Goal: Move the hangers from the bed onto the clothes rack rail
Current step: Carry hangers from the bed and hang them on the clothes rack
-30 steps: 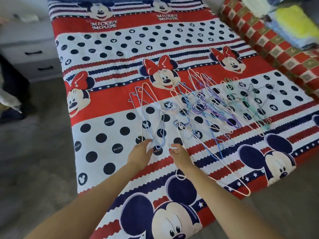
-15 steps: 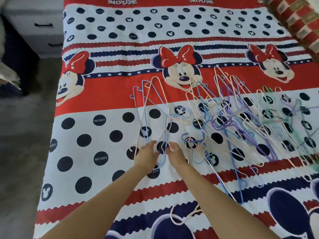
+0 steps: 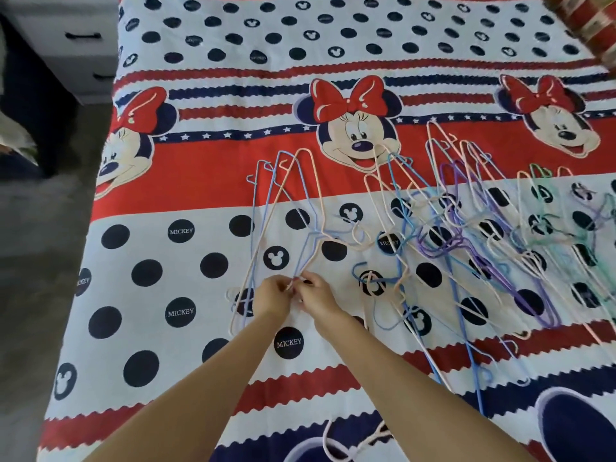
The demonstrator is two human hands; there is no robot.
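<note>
Several thin wire hangers in pink, blue, purple and green lie tangled across the bed (image 3: 140,321), which has a red, white and navy cartoon-mouse cover. A small group of blue and pink hangers (image 3: 283,208) lies apart at the left of the main pile (image 3: 466,235). My left hand (image 3: 271,296) and my right hand (image 3: 316,296) meet at the near end of that small group, fingers curled and pinching its wires. One more pink hanger (image 3: 346,441) lies between my forearms at the bottom edge. The clothes rack rail is not in view.
A grey drawer unit (image 3: 83,38) stands at the upper left beside the bed. Grey floor (image 3: 36,261) runs along the bed's left side. A red checked cushion or blanket (image 3: 593,21) sits at the upper right corner.
The view has moved closer to the bed. Both hands have closed from resting on the cover to pinching the wires of the left hanger group.
</note>
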